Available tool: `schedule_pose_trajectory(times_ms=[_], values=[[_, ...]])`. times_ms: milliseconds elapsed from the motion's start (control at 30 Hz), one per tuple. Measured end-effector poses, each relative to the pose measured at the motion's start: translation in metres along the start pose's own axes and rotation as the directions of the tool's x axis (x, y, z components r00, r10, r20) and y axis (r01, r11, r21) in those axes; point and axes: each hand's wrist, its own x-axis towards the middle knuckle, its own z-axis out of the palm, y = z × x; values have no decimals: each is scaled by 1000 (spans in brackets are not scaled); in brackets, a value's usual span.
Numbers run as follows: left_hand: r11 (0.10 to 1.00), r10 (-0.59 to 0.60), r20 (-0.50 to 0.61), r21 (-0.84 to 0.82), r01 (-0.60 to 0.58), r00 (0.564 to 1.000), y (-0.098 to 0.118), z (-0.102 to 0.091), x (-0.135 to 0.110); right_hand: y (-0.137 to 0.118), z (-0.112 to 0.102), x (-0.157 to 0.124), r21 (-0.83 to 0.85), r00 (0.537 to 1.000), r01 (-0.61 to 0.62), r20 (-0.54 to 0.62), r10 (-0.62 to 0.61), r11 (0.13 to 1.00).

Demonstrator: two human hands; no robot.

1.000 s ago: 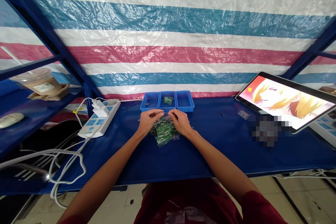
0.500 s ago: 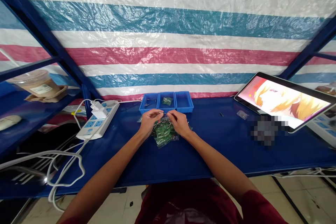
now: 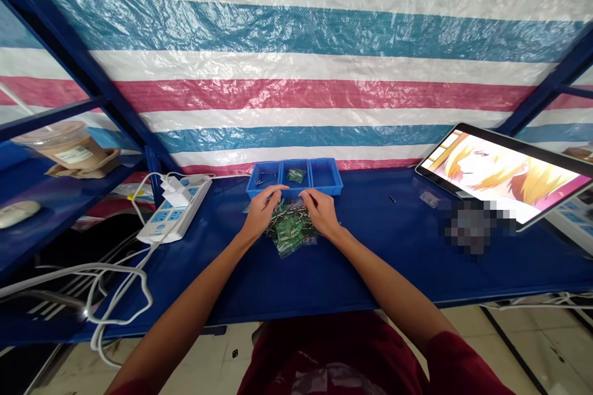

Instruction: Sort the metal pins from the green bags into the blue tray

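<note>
Head view: left hand (image 3: 260, 215), right hand (image 3: 323, 213), apart, fingers bent; whether either grip holds anything, cannot tell. Between them, on blue flat-topped desk (image 3: 296, 290): heap of green-tinted clear plastic packets and slim metallic pieces (image 3: 290, 233). Step, apparently: fingertip handling; next calls for fine pinching.

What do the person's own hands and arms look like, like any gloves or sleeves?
The left hand and right hand are bare, without gloves. No watch shows on either wrist. The forearms are uncovered below dark red sleeves, matching the shirt.
</note>
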Motion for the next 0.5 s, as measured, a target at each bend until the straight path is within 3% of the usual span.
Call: schedule_pose_trajectory(times_ms=[367, 500], values=[[971, 115, -47, 214, -102, 992, 7, -4, 1, 1, -1, 0, -15, 1000, 11, 0, -11, 1000], [981, 91, -14, 172, -87, 996, 2, -3, 1, 2, -1, 0, -19, 1000, 17, 10, -17, 1000]])
